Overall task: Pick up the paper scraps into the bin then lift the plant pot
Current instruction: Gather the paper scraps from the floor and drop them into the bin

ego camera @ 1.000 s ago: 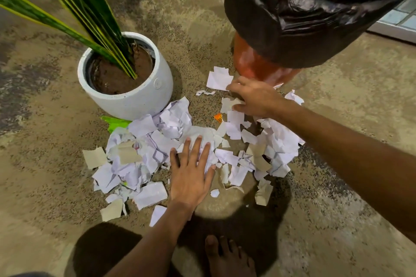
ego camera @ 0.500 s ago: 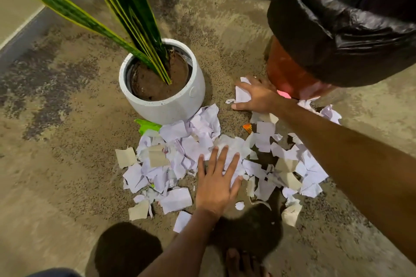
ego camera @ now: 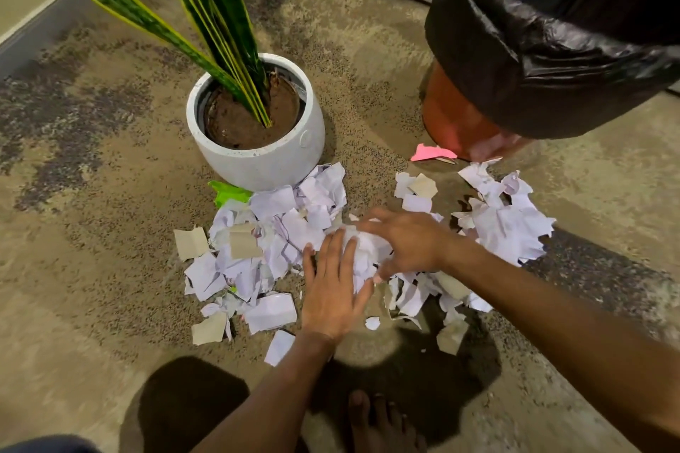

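a head-worn camera looked down at a mottled brown floor (ego camera: 92, 268). in the middle of the frame lay a spread of torn white and beige paper scraps (ego camera: 279, 232), running from centre left to centre right.

the left hand (ego camera: 333, 290) rested palm down at the centre of the frame, fingers straight and slightly spread, pressed against the left side of a bunched white wad of paper (ego camera: 364, 250). the right hand (ego camera: 408, 243) came in from the right with its fingers curved over the top and right side of the same wad. the wad sat squeezed between the two hands; neither hand was closed into a fist.

just above the scraps, upper centre, stood a round white ceramic plant pot (ego camera: 265, 162) filled with brown soil, upright on the floor. long green leaves with yellow edges (ego camera: 206, 4) rose from it toward the upper left. the nearest scraps touched the pot's base, and a bright green scrap (ego camera: 230, 193) lay at its lower left.

in the upper right stood an orange bin (ego camera: 452, 118) lined with a glossy black plastic bag (ego camera: 552, 29) folded over its rim. a pink paper scrap (ego camera: 430, 153) lay at the bin's foot, to its left.

at the bottom centre, the toes of a bare foot (ego camera: 382, 423) showed in shadow.
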Demonstrator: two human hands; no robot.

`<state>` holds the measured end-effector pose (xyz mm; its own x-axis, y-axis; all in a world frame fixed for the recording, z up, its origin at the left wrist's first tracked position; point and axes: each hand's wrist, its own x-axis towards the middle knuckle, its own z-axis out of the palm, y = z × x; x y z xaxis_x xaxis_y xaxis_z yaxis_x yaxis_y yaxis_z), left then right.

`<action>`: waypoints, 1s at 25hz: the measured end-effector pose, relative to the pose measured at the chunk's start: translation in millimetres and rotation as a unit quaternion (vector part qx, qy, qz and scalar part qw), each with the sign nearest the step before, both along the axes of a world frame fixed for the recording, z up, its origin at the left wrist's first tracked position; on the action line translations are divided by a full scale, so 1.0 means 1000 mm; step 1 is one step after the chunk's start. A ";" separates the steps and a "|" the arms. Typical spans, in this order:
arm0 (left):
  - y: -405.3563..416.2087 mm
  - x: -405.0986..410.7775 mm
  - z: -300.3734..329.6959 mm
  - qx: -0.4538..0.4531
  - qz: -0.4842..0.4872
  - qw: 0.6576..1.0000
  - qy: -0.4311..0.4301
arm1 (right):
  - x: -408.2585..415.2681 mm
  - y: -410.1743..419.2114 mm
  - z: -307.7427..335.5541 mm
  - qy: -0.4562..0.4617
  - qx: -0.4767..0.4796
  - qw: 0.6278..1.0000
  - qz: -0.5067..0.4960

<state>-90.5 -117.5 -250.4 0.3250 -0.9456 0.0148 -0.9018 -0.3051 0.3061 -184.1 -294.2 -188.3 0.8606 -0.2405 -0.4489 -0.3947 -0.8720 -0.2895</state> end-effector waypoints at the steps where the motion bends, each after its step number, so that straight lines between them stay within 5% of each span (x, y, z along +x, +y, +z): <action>1: 0.000 -0.001 0.001 0.003 0.008 1.000 -0.004 | -0.002 0.010 -0.001 -0.003 -0.011 1.000 0.006; 10: 0.023 -0.010 0.006 -0.057 0.065 0.996 0.001 | -0.034 0.017 0.005 -0.155 0.055 0.969 -0.187; 14: 0.025 -0.013 0.010 -0.131 0.052 0.988 0.061 | -0.034 0.026 0.014 -0.104 0.149 0.967 -0.181; 18: 0.028 -0.019 0.018 -0.159 0.103 0.971 0.148 | -0.011 0.050 -0.001 0.011 0.085 0.992 -0.090; 25: 0.022 -0.015 0.044 -0.245 0.206 0.907 0.275 | -0.018 0.041 0.025 -0.086 0.023 0.985 -0.144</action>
<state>-105.6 -95.6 -206.0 0.7343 -0.6666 0.1282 -0.4117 -0.2872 0.8649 -202.2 -253.3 -163.7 0.8238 -0.4696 -0.3175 -0.5659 -0.7150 -0.4105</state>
